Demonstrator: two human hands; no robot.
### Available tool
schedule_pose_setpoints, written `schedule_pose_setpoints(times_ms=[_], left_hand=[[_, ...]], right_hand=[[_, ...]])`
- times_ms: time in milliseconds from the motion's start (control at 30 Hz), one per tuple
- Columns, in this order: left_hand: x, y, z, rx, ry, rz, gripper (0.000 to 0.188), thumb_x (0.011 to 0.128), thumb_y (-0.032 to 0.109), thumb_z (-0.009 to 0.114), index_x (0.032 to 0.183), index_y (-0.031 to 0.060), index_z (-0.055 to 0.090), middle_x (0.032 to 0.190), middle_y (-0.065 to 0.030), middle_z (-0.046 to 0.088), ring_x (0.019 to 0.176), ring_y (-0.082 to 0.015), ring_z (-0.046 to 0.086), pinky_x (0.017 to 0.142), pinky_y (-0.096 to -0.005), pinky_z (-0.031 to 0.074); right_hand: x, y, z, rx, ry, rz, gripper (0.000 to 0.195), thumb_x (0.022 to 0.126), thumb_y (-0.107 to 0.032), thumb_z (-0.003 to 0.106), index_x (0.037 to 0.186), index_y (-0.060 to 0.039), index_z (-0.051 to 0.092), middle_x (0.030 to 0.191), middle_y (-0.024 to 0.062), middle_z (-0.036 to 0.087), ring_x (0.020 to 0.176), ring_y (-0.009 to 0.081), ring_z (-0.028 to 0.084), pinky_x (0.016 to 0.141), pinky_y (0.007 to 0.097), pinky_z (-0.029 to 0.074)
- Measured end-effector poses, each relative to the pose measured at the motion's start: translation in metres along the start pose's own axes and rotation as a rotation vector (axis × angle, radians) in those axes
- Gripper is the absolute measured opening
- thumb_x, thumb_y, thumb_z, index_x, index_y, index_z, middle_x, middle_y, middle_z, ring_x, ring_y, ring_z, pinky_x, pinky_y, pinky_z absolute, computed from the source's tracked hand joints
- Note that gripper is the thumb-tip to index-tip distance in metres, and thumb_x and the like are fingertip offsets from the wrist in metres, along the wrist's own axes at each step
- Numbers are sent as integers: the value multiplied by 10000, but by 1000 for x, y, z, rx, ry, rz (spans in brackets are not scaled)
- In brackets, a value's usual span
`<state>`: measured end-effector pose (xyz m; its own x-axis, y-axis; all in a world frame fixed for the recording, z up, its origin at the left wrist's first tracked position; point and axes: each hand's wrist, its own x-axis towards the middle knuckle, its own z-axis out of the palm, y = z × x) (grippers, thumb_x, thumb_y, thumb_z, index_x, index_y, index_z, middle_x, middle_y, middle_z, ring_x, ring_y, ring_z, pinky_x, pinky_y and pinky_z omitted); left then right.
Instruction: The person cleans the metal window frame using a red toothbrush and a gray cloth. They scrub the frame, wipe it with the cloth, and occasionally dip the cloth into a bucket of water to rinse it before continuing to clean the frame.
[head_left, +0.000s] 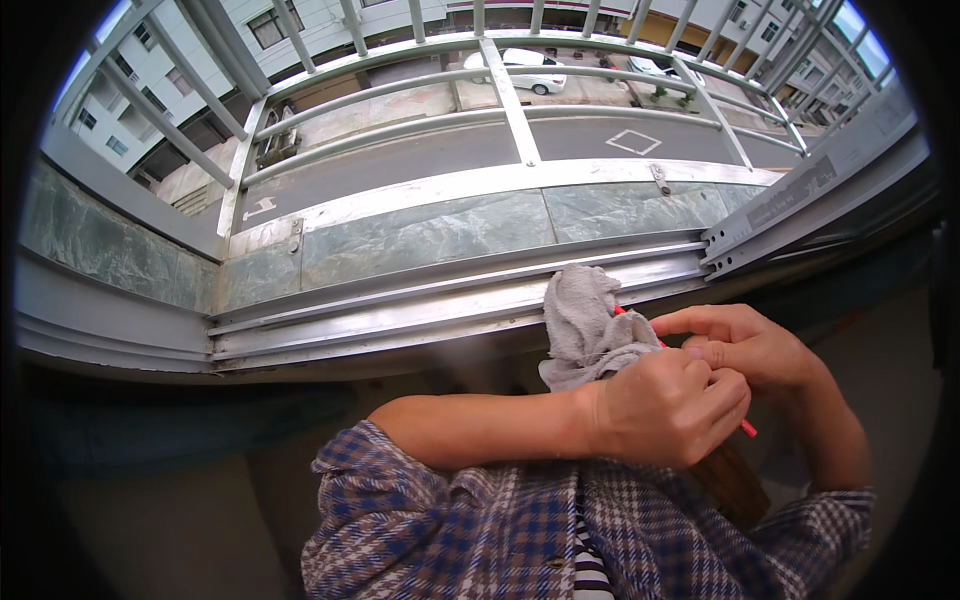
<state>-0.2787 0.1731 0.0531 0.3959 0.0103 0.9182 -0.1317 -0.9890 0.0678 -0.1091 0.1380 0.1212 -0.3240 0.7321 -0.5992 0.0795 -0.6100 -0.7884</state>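
Note:
My left hand (675, 409) is closed in a fist around a thin red stick (748, 429), whose end pokes out below the fingers. A grey terry cloth (583, 322) is bunched over the stick's far part, and a bit of red shows between its folds. My right hand (739, 345) is curled close against the left, its index finger reaching to the stick beside the cloth. What its fingertips grip is hidden. The cloth's upper end rests against the aluminium sliding-window track (420, 304).
Beyond the track lie a green stone-tiled ledge (427, 232) and a white metal window cage (512, 112). A sliding-window frame (817, 187) stands at right, a side frame (112, 307) at left. A brown wooden piece (731, 484) is below my hands. A street with parked cars lies outside.

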Motion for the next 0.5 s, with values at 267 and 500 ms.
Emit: schedule_pose_setpoints(times_ms=[267, 500], left_hand=[[-23, -23, 20, -255, 136, -50, 261, 726, 131, 636, 959, 15, 617, 901, -84, 548, 644, -185, 541, 511, -301, 438], [-31, -35, 15, -72, 69, -431, 541, 775, 86, 590, 1288, -39, 474, 876, -106, 535, 771, -257, 564, 785, -373, 445]], right_hand=[[12, -22, 6, -256, 206, 297, 249, 889, -46, 622, 1125, 30, 625, 995, 60, 682, 878, 101, 621, 729, 262, 522], [20, -9, 27, -1095, 589, -69, 92, 794, -40, 604, 808, 39, 649, 705, 204, 653, 638, 355, 651, 591, 407, 499]])
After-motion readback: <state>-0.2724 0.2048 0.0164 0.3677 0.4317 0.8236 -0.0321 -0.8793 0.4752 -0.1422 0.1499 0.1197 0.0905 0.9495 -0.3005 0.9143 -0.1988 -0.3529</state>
